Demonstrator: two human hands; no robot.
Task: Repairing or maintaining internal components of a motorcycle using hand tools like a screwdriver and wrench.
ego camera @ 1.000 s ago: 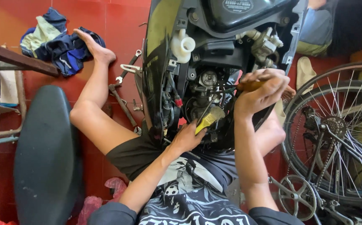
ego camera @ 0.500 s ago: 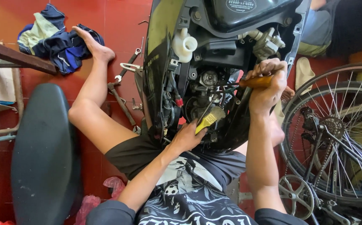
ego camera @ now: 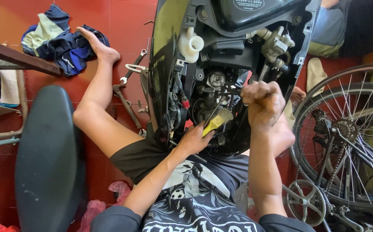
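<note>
The stripped black scooter body [ego camera: 238, 64], glossy plastic over greasy metal parts, fills the space just beyond both sets of fingers. Right of them stands a spoked bicycle wheel [ego camera: 349, 141]. The left hand [ego camera: 193, 139] pinches a yellow-handled bristle brush [ego camera: 217, 120]. The right hand [ego camera: 263, 103] is fisted tight; its contents are hidden.

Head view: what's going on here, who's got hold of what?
A person sits on the red tiled floor with an opened motorbike between their legs. The left hand holds a yellow brush against the engine parts. The right hand is clenched in a fist by the engine; what it grips is hidden. Wrenches lie on the floor on the left, a bicycle wheel stands on the right.
</note>
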